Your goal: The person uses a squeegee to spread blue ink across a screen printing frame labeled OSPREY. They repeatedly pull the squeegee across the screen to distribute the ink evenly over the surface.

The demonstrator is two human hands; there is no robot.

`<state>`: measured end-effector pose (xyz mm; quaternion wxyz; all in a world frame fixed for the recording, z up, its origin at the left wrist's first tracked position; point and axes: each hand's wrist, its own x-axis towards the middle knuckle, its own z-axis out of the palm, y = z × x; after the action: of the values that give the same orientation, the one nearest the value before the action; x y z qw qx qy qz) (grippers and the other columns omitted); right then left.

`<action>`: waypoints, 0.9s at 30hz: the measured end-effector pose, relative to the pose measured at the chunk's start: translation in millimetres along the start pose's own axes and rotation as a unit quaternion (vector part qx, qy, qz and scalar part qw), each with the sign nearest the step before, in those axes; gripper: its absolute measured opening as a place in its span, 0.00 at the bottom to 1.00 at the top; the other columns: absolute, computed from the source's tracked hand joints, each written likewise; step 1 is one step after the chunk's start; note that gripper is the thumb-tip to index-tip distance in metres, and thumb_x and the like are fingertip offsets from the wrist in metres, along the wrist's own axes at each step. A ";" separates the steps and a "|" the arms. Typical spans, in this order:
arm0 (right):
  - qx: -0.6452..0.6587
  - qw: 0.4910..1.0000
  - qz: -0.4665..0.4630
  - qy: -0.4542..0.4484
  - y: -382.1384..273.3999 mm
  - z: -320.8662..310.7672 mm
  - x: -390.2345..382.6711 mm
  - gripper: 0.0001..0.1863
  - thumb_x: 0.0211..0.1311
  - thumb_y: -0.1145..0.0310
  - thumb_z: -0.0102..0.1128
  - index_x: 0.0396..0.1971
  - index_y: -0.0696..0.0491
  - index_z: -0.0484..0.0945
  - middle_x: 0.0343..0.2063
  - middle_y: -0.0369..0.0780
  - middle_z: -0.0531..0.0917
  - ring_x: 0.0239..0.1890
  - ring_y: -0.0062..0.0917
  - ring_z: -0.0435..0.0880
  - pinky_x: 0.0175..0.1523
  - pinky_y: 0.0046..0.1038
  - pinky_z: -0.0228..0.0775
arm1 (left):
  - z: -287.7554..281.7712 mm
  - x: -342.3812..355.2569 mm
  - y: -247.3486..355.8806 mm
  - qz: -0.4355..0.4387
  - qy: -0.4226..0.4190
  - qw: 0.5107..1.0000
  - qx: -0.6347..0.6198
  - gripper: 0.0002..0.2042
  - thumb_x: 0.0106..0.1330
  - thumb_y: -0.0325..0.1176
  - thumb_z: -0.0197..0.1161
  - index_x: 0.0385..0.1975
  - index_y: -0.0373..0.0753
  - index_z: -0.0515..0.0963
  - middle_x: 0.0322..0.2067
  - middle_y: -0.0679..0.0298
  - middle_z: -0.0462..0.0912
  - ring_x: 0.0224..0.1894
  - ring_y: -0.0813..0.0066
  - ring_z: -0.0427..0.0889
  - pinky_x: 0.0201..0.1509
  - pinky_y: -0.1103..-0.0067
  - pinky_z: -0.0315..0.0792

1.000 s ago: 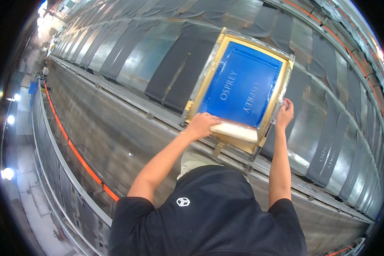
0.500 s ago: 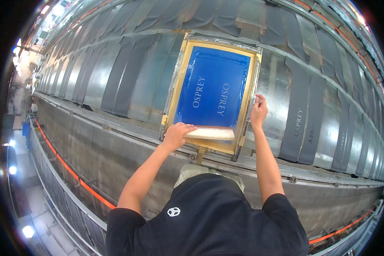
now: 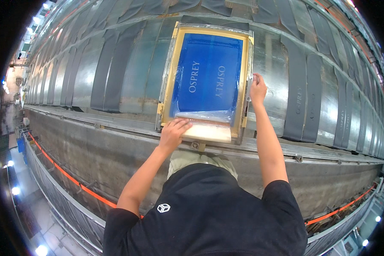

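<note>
A screen-printing frame [image 3: 245,59] with yellow border tape and a blue mesh [image 3: 207,53] bearing pale lettering lies on the long metal printing bed. My left hand [image 3: 173,133] has its fingers curled over the left end of a long pale squeegee [image 3: 208,131] at the frame's near end. Beside the squeegee's upper edge the mesh shows a pale translucent band [image 3: 205,115]. At the frame's right side, my right hand [image 3: 258,89] grips a metal edge fitting, partly hidden by the fingers.
Dark grey fabric strips [image 3: 295,94], some with pale print, lie in rows along the bed to both sides. A metal rail [image 3: 94,126] runs along the bed's near edge. An orange pipe [image 3: 64,168] and grey railings [image 3: 85,213] curve behind me.
The view has turned, so the frame now sits squarer and higher in the picture. The squeegee has moved toward the frame's near end, and the pale band beside it has grown.
</note>
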<state>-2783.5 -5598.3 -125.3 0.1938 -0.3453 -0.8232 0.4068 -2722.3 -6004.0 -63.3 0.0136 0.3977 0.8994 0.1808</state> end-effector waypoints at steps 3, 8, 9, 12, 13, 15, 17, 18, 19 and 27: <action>-0.061 0.997 0.004 -0.049 -8.6 -18.0 -2.6 0.14 0.73 0.58 0.55 0.48 0.48 0.83 0.37 0.49 0.85 0.40 0.43 0.84 0.45 0.41 0.73 | 0.5 46.5 -17.7 -0.006 0.014 1.000 -0.004 0.28 0.49 0.18 0.63 0.54 0.48 0.83 0.56 0.68 0.83 0.58 0.65 0.78 0.63 0.68 0.71; -0.314 0.930 -0.164 -0.102 -36.0 -37.1 13.4 0.19 0.66 0.54 0.64 0.53 0.46 0.83 0.53 0.47 0.81 0.54 0.38 0.80 0.54 0.39 0.73 | 5.6 154.0 -74.6 -0.015 0.067 0.998 -0.014 0.25 0.50 0.18 0.61 0.50 0.48 0.85 0.50 0.67 0.86 0.55 0.63 0.81 0.59 0.67 0.74; -0.254 0.939 -0.208 -0.105 -59.0 -36.4 25.9 0.20 0.63 0.54 0.66 0.52 0.46 0.84 0.53 0.46 0.81 0.55 0.38 0.79 0.55 0.39 0.73 | 3.7 182.9 -86.4 -0.005 0.072 0.997 -0.032 0.25 0.50 0.18 0.61 0.49 0.48 0.85 0.49 0.66 0.87 0.53 0.62 0.82 0.57 0.67 0.75; -0.146 0.931 -0.277 -0.188 -125.3 -22.3 50.8 0.22 0.57 0.54 0.72 0.50 0.47 0.86 0.53 0.44 0.82 0.59 0.39 0.78 0.60 0.39 0.72 | -18.8 260.0 -113.6 -0.032 -0.009 0.997 -0.072 0.18 0.54 0.23 0.63 0.44 0.48 0.87 0.43 0.60 0.88 0.47 0.57 0.85 0.52 0.66 0.78; -0.163 0.918 -0.264 -0.246 -141.9 -13.3 70.7 0.22 0.55 0.54 0.73 0.48 0.48 0.86 0.53 0.44 0.82 0.59 0.39 0.78 0.61 0.39 0.72 | -26.5 283.1 -124.6 -0.061 -0.073 0.993 -0.067 0.18 0.56 0.28 0.64 0.46 0.55 0.86 0.40 0.62 0.88 0.46 0.58 0.85 0.49 0.65 0.79; -0.200 0.899 -0.209 -0.329 -149.4 5.6 105.0 0.21 0.53 0.55 0.74 0.46 0.49 0.87 0.51 0.43 0.84 0.59 0.39 0.78 0.61 0.39 0.72 | -40.0 319.6 -130.6 -0.065 -0.122 0.989 -0.060 0.16 0.57 0.30 0.65 0.45 0.56 0.87 0.39 0.62 0.89 0.45 0.58 0.86 0.49 0.65 0.79; -0.228 0.884 -0.144 -0.381 -148.1 24.2 126.5 0.19 0.51 0.57 0.75 0.42 0.50 0.88 0.47 0.42 0.85 0.57 0.39 0.79 0.60 0.39 0.72 | -42.9 340.6 -142.7 -0.071 -0.151 0.984 -0.065 0.15 0.58 0.33 0.66 0.44 0.57 0.87 0.38 0.62 0.89 0.44 0.59 0.87 0.49 0.65 0.79; -0.240 0.895 -0.173 -0.333 -139.7 31.5 125.9 0.19 0.51 0.58 0.76 0.42 0.50 0.88 0.45 0.42 0.86 0.55 0.39 0.80 0.60 0.39 0.72 | -37.4 343.8 -142.1 -0.056 -0.128 0.989 -0.048 0.15 0.58 0.32 0.66 0.45 0.57 0.87 0.38 0.62 0.89 0.44 0.59 0.86 0.49 0.65 0.79; -0.254 0.903 -0.200 -0.283 -124.8 37.1 118.9 0.19 0.50 0.59 0.76 0.42 0.50 0.88 0.43 0.41 0.86 0.54 0.39 0.80 0.60 0.38 0.72 | -31.2 341.8 -135.5 -0.040 -0.105 0.993 -0.033 0.15 0.58 0.32 0.65 0.45 0.57 0.87 0.38 0.62 0.89 0.44 0.59 0.86 0.49 0.65 0.79; -0.156 0.940 -0.240 -0.185 -65.9 2.7 -56.2 0.20 0.44 0.77 0.71 0.42 0.52 0.87 0.43 0.39 0.85 0.49 0.38 0.80 0.57 0.37 0.73 | 5.0 172.0 -79.3 -0.020 0.022 0.998 -0.050 0.18 0.53 0.21 0.63 0.42 0.48 0.88 0.43 0.68 0.89 0.43 0.66 0.85 0.47 0.72 0.79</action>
<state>-2773.6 -5668.9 -76.1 0.0738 -0.0824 -0.9561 0.2715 -2895.3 -5927.6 -74.1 0.0171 0.3742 0.8971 0.2343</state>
